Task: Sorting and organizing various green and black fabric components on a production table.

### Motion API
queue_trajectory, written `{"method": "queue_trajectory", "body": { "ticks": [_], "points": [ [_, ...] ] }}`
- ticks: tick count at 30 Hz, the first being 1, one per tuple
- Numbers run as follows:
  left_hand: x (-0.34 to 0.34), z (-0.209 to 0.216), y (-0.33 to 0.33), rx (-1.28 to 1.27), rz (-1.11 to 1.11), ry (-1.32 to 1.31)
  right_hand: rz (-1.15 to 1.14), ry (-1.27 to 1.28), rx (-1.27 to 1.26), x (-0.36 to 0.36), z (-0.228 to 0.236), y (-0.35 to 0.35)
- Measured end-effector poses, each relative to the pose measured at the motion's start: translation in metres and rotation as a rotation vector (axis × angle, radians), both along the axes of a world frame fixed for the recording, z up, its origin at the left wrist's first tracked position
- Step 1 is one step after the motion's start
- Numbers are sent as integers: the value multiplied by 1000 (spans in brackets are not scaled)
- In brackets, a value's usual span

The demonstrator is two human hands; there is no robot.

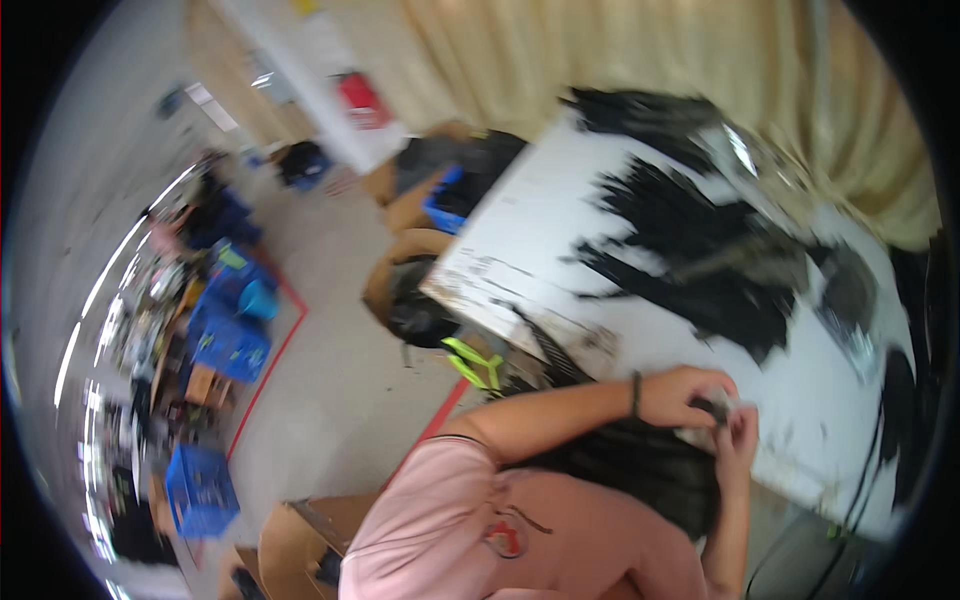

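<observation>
Fingers [712,379] of my left hand [668,396] are bent inward, with the thumb set opposite, pinching a small grey piece [714,409] in the gap between them. My right hand [738,436] meets it from the other side, fingertips raised and drawn close together at the right end of the piece — whether they grip it or merely touch beside it, I cannot tell, as the detail is small and blurred. The piece thus sits between both hands, at the near edge of the white table [525,215]. A dark band [636,394] encircles my left wrist. Below my left forearm, dark material [625,460] lies against my pink shirt [590,525]. Beyond the hands, well apart from the fingers, black strips [690,255] lie spread on the table — a clear plastic packet [852,335] rests to their right, near the far side.
</observation>
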State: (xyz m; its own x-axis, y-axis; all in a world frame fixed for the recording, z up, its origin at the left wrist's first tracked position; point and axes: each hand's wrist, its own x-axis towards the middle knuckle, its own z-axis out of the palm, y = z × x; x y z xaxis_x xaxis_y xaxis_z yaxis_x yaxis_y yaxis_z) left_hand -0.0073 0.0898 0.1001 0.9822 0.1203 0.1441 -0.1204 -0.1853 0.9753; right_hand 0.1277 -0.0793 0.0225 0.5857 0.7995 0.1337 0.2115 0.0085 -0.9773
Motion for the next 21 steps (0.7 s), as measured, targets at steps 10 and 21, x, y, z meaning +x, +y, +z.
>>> {"method": "queue_trajectory", "body": {
  "ticks": [10, 21],
  "points": [
    [-4, -15, 25, -336, 281, 425, -39, 158, 21, 19, 43, 16],
    [-19, -26, 11, -143, 68, 397, 129, 572, -91, 12, 58, 10]
  ]
}}
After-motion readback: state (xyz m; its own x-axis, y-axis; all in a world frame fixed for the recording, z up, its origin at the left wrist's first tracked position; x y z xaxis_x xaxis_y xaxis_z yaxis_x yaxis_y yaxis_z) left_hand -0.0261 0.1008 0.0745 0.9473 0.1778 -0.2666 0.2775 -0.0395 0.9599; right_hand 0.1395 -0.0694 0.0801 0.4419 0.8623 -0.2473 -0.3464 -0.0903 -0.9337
